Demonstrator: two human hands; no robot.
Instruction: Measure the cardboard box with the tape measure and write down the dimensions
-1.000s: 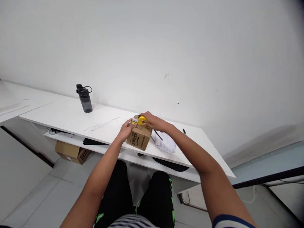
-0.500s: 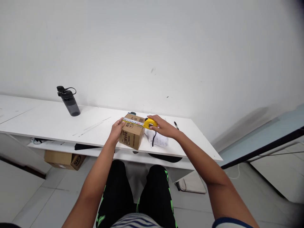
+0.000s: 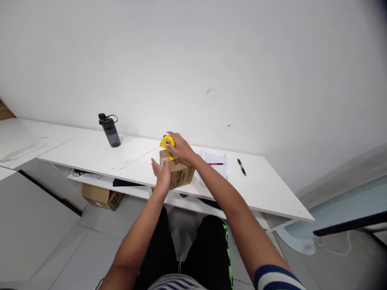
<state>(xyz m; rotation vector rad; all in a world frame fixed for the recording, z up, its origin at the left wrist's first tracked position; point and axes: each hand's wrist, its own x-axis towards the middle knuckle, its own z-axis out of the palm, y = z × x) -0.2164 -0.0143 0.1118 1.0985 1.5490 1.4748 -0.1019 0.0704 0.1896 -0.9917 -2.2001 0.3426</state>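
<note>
A brown cardboard box point(image 3: 181, 177) with dark printing stands near the front edge of the white desk. My right hand point(image 3: 182, 148) grips a yellow tape measure point(image 3: 167, 142) above the box's far left corner. A short yellow strip point(image 3: 171, 158) shows on the top of the box; whether it is tape blade or part of the box, I cannot tell. Against the box's left side is my left hand point(image 3: 162, 175), fingers spread, thumb up along the box edge. My right hand and forearm hide part of the box top.
Right of the box lie white papers point(image 3: 216, 161) with a red pen point(image 3: 216, 164) on them, and a black pen point(image 3: 241, 167) beyond. A dark water bottle point(image 3: 110, 132) stands at the back left. Beneath the white desk point(image 3: 256, 193) sits another cardboard box point(image 3: 101, 196).
My right hand has carried the tape measure from the box's right side to above its far left. The long blade across the top is gone from there. The box has turned, and my left fingers have spread.
</note>
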